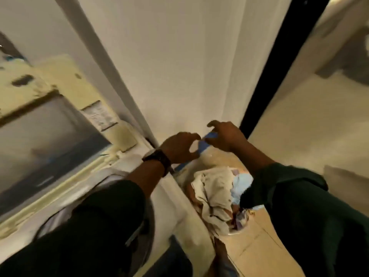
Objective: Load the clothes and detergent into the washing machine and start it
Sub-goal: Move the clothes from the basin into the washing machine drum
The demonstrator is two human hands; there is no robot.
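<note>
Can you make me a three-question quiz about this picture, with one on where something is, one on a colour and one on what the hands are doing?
1. Where is the pile of clothes?
A. on the floor beside the washing machine
B. on top of the lid
C. on a shelf

2. What colour is the thing between the hands?
A. red
B. blue
C. green

3. How are the hands?
A. clenched into fists
B. flat on the wall
C. open, fingers curled

Answers: 1 A, the pile lies on the floor to the machine's right. 2 B, a blue object shows there. 3 C, the left hand and right hand are open, gripping nothing.
</note>
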